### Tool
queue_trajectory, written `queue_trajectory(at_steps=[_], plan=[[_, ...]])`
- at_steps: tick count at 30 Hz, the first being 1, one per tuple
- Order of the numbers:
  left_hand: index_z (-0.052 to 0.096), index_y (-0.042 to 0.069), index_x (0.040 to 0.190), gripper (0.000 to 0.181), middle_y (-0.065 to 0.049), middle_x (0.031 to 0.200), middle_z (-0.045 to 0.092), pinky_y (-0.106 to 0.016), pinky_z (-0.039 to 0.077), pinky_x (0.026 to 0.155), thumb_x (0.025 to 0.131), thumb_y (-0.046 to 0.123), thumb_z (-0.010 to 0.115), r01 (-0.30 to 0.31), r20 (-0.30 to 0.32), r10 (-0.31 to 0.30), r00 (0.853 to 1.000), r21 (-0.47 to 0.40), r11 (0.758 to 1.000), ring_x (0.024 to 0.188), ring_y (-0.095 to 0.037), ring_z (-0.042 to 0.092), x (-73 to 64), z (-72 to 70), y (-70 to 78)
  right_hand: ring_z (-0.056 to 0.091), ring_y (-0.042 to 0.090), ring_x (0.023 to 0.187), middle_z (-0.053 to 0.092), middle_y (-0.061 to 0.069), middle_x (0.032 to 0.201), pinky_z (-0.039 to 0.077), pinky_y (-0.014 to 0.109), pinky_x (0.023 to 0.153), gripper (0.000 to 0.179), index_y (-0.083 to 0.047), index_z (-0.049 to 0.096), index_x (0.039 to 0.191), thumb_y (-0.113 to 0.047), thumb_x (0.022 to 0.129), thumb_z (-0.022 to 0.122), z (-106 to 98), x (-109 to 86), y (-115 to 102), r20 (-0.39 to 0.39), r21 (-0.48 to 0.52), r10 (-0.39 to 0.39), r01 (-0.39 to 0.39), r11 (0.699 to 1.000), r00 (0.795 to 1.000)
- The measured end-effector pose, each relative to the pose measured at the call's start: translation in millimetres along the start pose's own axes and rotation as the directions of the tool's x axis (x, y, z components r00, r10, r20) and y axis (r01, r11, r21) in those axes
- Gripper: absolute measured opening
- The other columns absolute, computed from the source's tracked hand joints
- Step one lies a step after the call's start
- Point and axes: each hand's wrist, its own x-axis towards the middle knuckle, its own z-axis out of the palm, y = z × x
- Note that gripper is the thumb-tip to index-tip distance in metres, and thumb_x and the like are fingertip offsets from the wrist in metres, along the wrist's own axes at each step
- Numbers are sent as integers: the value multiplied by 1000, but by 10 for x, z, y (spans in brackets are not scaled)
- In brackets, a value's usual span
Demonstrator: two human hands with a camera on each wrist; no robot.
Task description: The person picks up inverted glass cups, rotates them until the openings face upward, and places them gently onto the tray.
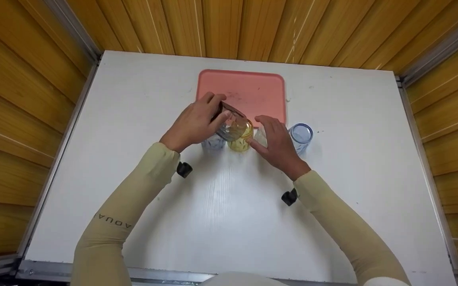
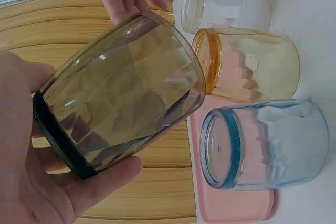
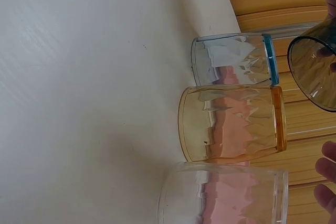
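My left hand (image 1: 195, 123) grips a smoky brown glass (image 2: 126, 93) by its thick dark base, fingers and thumb around it. The glass is tilted, its mouth turned towards my right hand, and overlaps a yellow glass (image 2: 268, 66) in the head view. That yellow glass stands upside down on the table, between a light blue glass (image 2: 294, 145) and a clear glass (image 3: 226, 198). My right hand (image 1: 276, 145) is over the clear glass with fingers spread, holding nothing. Just right of it stands another blue glass (image 1: 301, 135), also base up.
Behind the row of glasses a pink tray (image 1: 245, 85) lies on the white table (image 1: 221, 222). Wood-look panels (image 1: 221, 28) rise at the back and both sides. A metal rail (image 1: 153, 274) runs along the near edge.
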Motion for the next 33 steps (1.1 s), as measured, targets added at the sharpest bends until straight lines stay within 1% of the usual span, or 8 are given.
queue_trajectory(at_steps=[11,22,27,33], plan=[[42,18,141,54,-4,120,53,-40,51,87,100,52,38,-20,-1,19,1000,-16,1000,93,-17,52,23,53,21,42,21,134,46,6,144,38,41,113,72,-9,37,143,-49,89,63,11,14,-25,13,8,-28,28,1000,1000],[41,17,141,51,-6,125,53,-40,51,87,101,49,36,-70,-16,70,997,-48,996,93,-17,54,42,99,51,41,23,136,44,8,147,36,43,113,81,-7,31,147,-49,87,66,42,14,-9,7,19,-57,57,998,998],[41,17,141,53,-6,127,53,-40,50,89,101,51,34,-69,-10,69,998,-69,995,96,-17,55,43,100,63,42,23,135,43,7,148,37,44,113,89,-9,27,150,-49,84,70,42,15,-30,23,44,-25,24,999,999],[39,19,143,54,-3,136,50,-42,47,103,101,53,32,-56,4,57,998,-116,992,114,-17,55,49,112,81,41,23,136,40,6,149,36,46,114,99,-17,15,154,-53,81,70,28,12,-58,62,58,23,-27,998,998]])
